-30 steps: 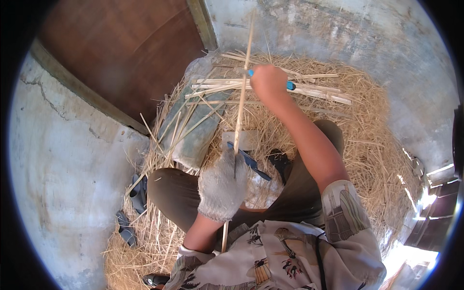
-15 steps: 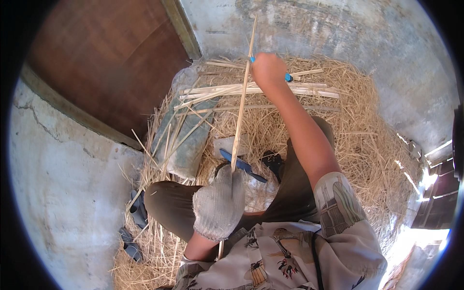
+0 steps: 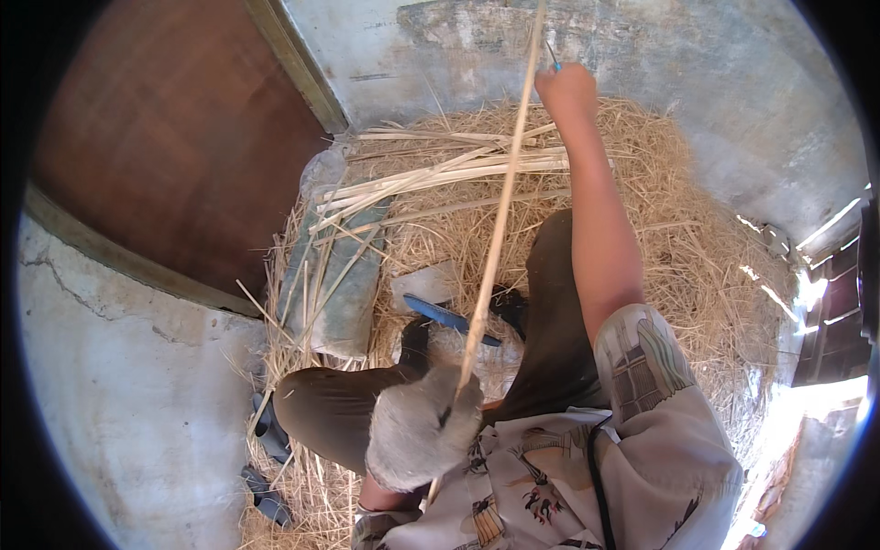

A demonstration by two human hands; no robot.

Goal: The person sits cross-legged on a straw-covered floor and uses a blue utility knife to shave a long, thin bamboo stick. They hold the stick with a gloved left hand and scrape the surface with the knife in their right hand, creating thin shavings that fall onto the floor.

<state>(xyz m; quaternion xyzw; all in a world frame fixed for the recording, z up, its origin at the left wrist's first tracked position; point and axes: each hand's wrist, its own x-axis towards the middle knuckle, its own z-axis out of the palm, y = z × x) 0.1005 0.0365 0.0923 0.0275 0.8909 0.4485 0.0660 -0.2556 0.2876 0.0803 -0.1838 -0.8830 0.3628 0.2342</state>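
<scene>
A long, pale wooden strip (image 3: 502, 211), likely bamboo, slants from my lap up past the top of the view. My left hand (image 3: 426, 429), in a worn grey knitted glove, is closed around its lower part close to my body, and a short end sticks out below the glove. My bare right hand (image 3: 566, 92) is stretched far forward, closed on a knife (image 3: 557, 66). A bit of its blue handle and a thin dark blade show just right of the strip; whether the blade touches the strip, I cannot tell.
Several split strips (image 3: 440, 179) lie across straw-like shavings (image 3: 669, 211) by the wall. A green-grey sack (image 3: 344, 302) with thin slivers is on the left. A blue, dark-tipped blade-like thing (image 3: 440, 313) lies between my legs. Dark slippers (image 3: 268, 500) sit left, below a brown door (image 3: 183, 147).
My right hand with the knife has moved farther forward and right. My gloved left hand has come down nearer my body, and the strip has swung to the right at its top.
</scene>
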